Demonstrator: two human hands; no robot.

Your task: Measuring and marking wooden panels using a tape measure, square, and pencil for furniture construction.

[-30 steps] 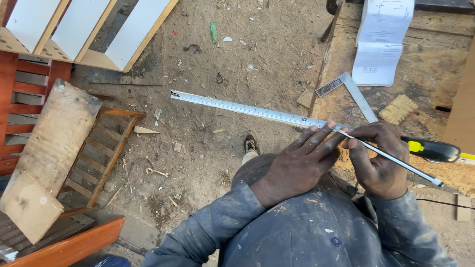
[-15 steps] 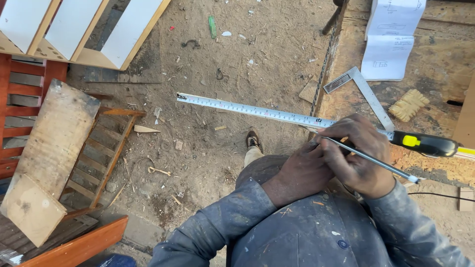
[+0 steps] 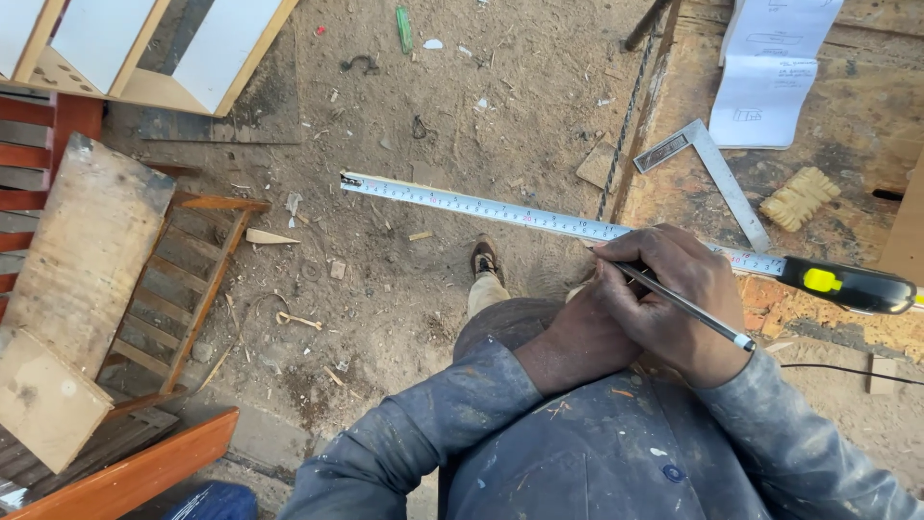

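Pencil pinched in right hand fingers, tip on tape; left hand beneath, fingers hidden; square at 1 o'clock.

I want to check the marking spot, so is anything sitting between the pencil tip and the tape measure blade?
Nothing visible does. The right hand holds the pencil with its tip right at the edge of the tape measure. The left hand lies mostly hidden under the right, below the blade, not across it.
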